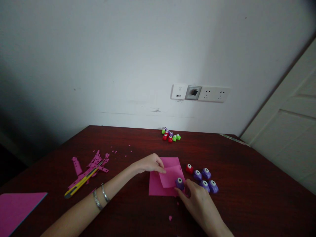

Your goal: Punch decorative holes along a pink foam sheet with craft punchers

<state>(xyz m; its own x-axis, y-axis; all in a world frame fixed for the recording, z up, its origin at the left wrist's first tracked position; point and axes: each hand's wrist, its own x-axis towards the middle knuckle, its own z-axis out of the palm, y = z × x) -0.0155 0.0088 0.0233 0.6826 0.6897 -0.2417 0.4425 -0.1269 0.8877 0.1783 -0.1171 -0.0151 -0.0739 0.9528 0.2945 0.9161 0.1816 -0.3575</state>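
My left hand (154,163) pinches the upper left part of a small pink paper sheet (170,177). Beneath it, a larger pink paper (153,187) lies flat on the dark red-brown table. At the small sheet's right edge, my right hand (194,194) has its thumb and fingers around a purple craft punch (179,183); whether the paper is inside its slot I cannot make out. Close by on the right stand a red craft punch (189,169) and several other purple punches (206,173).
A yellow utility knife (81,183) lies on punched pink paper strips (95,161) at the left. Pink sheets (19,207) are at the near left corner. More small punches (170,139) are grouped by the wall, below the sockets (214,94). Tiny paper bits dot the table.
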